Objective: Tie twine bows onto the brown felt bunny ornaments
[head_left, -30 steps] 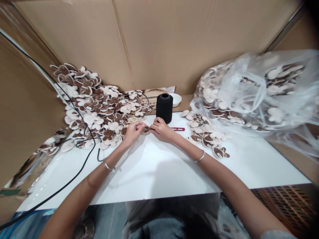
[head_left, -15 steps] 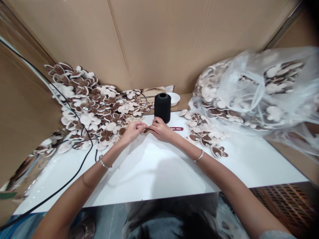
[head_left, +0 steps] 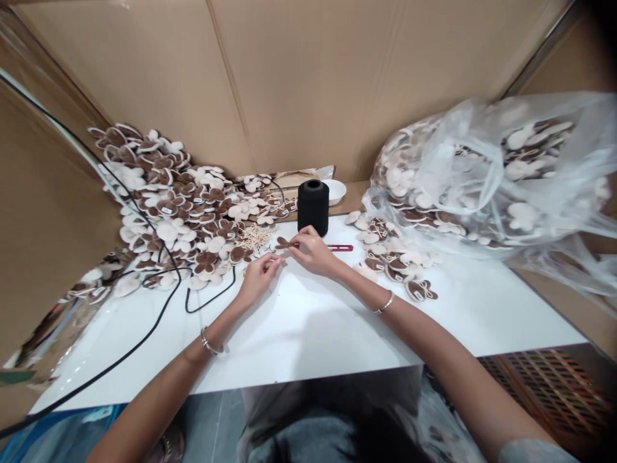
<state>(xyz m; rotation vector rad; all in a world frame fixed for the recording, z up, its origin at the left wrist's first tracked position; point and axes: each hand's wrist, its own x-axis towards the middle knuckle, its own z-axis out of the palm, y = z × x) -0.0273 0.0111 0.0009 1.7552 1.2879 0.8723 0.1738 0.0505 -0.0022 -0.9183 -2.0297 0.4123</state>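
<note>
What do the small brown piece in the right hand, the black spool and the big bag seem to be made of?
The small brown piece looks like felt or fabric, matte and flat. The black spool seems wound thread, dull, with a hollow core. The big bag is thin clear plastic, glossy, wrinkled, contents visible.

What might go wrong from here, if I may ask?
The right hand pinches the small brown piece by one end, so it might slip. The black cable loops close to the left hand and could snag. The black spool stands just behind the knuckles and may tip.
</note>
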